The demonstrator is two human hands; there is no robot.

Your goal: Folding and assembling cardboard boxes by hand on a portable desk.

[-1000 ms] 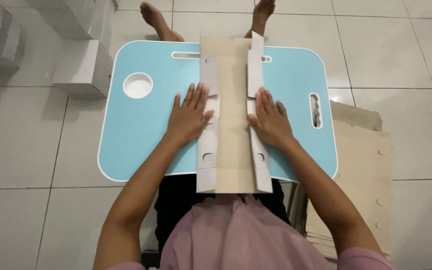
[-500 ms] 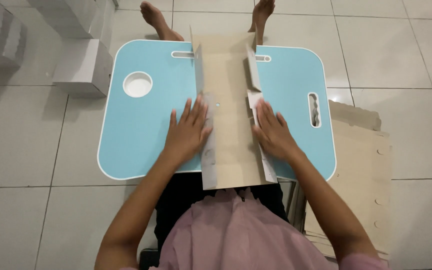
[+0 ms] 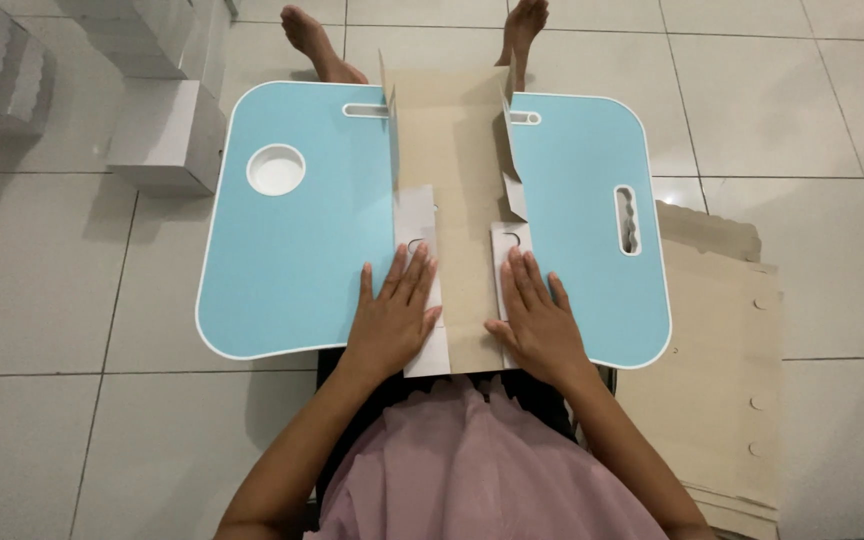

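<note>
The left hand (image 3: 392, 318) and right hand (image 3: 539, 322) are pressed flat, fingers spread and gripping nothing, on the folded flaps of a cardboard box blank (image 3: 452, 210). The blank is laid lengthwise down the frame's centre on a light blue lap table (image 3: 292, 240), with stacked cardboard sheets (image 3: 722, 390) at lower right.

Even, soft indoor light falls from above, bright enough throughout. The tiles (image 3: 782, 110) show a faint sheen but no hard glare. Soft shadows lie beside the white boxes (image 3: 167, 135) and under the table (image 3: 292, 240). Focus is sharp; straight lines bow slightly towards the edges.
</note>
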